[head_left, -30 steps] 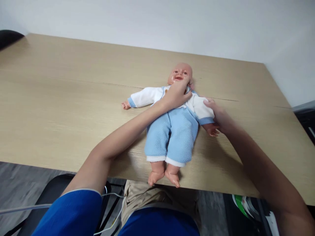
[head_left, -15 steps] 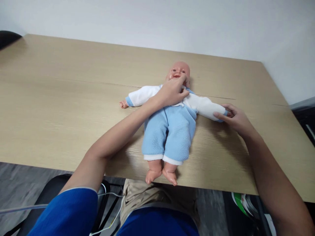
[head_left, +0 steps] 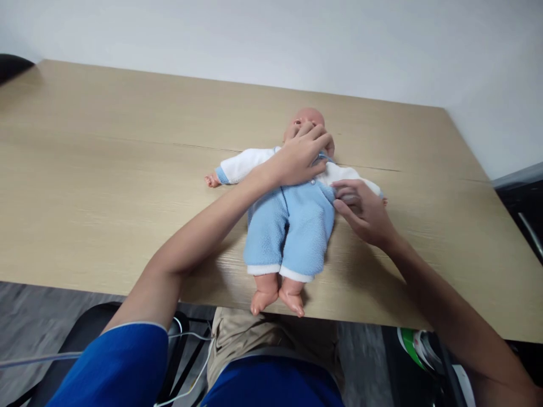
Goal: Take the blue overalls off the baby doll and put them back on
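Note:
A baby doll (head_left: 288,226) in a white-sleeved top and light blue fleece trousers lies on its back on the table, bare feet toward me at the near edge. My left hand (head_left: 299,155) rests over its upper chest and lower face, fingers spread, hiding the mouth. Beside the doll's waist, my right hand (head_left: 360,209) is half curled, thumb and fingers apart, its fingertips at the edge of the blue cloth. Whether they touch the cloth I cannot tell. That hand partly covers the doll's sleeve on the right. The other sleeve (head_left: 246,164) stretches out to the left.
The wooden table (head_left: 106,198) has a thin seam across it and meets a pale wall (head_left: 254,39) behind. Black chairs (head_left: 85,333) stand at the near left and at the sides. White cables (head_left: 199,373) hang below the near edge.
My right hand has let go of the doll's sleeve cuff and moved left to its waist. The fingers of my left hand have spread over the doll's lower face.

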Action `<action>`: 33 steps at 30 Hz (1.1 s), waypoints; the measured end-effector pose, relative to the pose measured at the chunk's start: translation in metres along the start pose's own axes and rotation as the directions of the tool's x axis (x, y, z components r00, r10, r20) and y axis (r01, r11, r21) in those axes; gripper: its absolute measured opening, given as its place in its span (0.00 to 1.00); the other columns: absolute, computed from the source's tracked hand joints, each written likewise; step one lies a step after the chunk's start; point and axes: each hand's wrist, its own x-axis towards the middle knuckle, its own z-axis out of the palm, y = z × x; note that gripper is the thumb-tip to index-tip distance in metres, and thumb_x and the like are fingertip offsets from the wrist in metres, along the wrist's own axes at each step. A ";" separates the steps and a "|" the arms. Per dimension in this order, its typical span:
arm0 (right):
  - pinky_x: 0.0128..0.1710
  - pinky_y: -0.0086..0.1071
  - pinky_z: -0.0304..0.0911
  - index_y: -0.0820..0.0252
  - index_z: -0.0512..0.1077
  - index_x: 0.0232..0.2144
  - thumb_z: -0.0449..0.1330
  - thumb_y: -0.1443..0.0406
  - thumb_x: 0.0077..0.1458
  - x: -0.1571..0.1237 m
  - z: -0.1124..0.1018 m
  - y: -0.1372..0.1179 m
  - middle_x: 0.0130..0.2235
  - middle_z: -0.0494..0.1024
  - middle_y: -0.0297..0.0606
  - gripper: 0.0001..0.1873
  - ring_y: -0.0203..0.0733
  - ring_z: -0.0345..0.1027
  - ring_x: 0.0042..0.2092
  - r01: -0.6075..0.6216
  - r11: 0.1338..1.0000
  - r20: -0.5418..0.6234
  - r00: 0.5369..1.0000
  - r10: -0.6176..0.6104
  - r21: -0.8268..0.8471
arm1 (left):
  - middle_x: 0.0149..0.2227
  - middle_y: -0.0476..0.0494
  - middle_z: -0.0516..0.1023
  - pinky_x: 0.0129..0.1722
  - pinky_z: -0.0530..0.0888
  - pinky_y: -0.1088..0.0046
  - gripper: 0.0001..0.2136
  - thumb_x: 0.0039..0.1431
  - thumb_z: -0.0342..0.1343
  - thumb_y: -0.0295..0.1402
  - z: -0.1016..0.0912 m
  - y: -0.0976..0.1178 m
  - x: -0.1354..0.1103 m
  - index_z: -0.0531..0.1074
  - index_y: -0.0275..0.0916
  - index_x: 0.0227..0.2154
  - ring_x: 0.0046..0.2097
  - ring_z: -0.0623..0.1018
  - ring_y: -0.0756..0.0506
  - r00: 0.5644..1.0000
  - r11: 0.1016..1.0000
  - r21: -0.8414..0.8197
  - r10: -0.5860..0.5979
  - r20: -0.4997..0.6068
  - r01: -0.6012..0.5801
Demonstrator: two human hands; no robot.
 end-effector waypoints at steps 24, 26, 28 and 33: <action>0.72 0.77 0.71 0.52 0.75 0.74 0.73 0.45 0.66 -0.008 -0.039 0.063 0.73 0.82 0.61 0.40 0.81 0.76 0.73 -0.041 0.909 0.025 0.998 0.056 -0.414 | 0.63 0.29 0.83 0.75 0.69 0.42 0.12 0.77 0.61 0.42 0.013 0.012 0.000 0.80 0.41 0.53 0.69 0.77 0.26 0.991 0.992 -0.107 0.084 0.102 -0.073; 0.64 0.73 0.78 0.51 0.80 0.68 0.73 0.45 0.66 -0.011 -0.053 0.070 0.63 0.89 0.58 0.34 0.78 0.83 0.63 -0.060 0.925 0.073 0.993 0.093 -0.374 | 0.65 0.29 0.83 0.74 0.70 0.42 0.15 0.76 0.63 0.43 0.016 0.017 0.007 0.79 0.41 0.56 0.69 0.77 0.26 0.986 0.991 -0.097 0.108 0.129 -0.096; 0.58 0.67 0.82 0.49 0.85 0.60 0.75 0.43 0.65 -0.010 -0.062 0.070 0.54 0.92 0.52 0.29 0.72 0.87 0.54 -0.087 0.935 0.042 0.993 0.107 -0.343 | 0.67 0.28 0.82 0.72 0.72 0.44 0.20 0.73 0.67 0.43 0.020 0.021 0.015 0.78 0.40 0.61 0.70 0.77 0.25 0.976 0.992 -0.076 0.116 0.186 -0.103; 0.60 0.58 0.85 0.49 0.85 0.57 0.85 0.39 0.57 -0.003 -0.058 0.052 0.55 0.91 0.48 0.36 0.64 0.88 0.54 -0.119 0.983 -0.229 0.970 0.084 -0.142 | 0.70 0.23 0.82 0.71 0.71 0.44 0.39 0.60 0.78 0.44 0.032 0.032 0.034 0.75 0.36 0.70 0.71 0.77 0.22 0.936 0.994 0.059 0.072 0.344 -0.098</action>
